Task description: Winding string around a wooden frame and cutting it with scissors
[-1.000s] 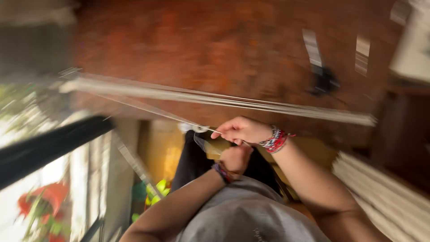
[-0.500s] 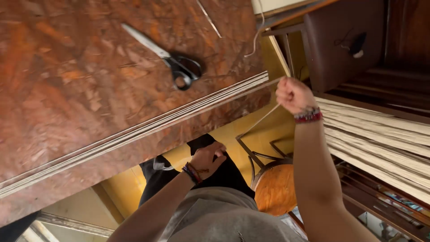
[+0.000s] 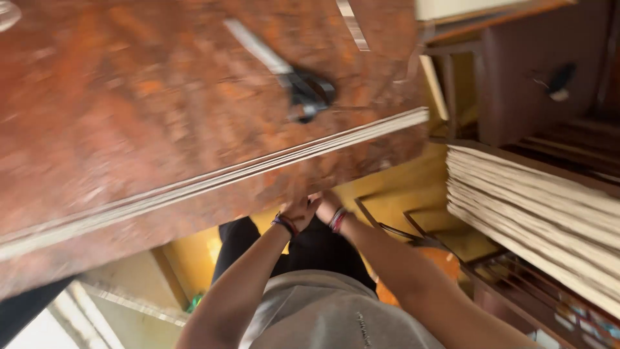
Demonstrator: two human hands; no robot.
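Observation:
A row of long pale thin strips lies across a reddish-brown wooden table. My left hand and my right hand are close together at the table's near edge, over my lap, partly tucked under the edge. Their fingers are blurred and mostly hidden, so what they hold does not show. Both wrists wear braided bracelets. Black-handled scissors lie on the table beyond the strips.
A thick stack of pale strips rests on a dark wooden rack at the right. A dark cabinet stands behind it. Below are a yellow floor, a metal stool frame and my dark trousers.
My right hand has dropped from its raised position, where it pulled a pale strand, down beside my left hand at the table edge. The view has shifted slightly and blurred.

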